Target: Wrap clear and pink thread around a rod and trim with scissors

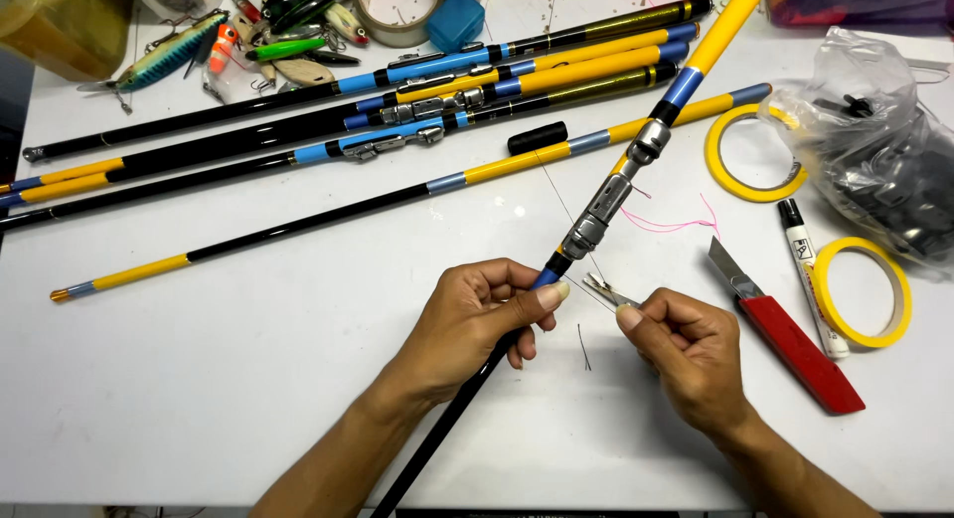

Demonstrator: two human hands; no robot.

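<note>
The tabletop (199,379) is plain white. The fishing rod (686,81) running from the upper right to the lower middle is banded yellow, blue and black, with a silver reel seat (606,205). The rods (397,100) at the upper left carry the same yellow, blue and black bands. At the right lie a red-handled utility knife (795,344), two yellow tape rolls (863,291) and a white marker (810,274) with a black cap. A pink thread (676,223) curls near the centre. The lures (179,51) at the top left are green, orange and blue.
</note>
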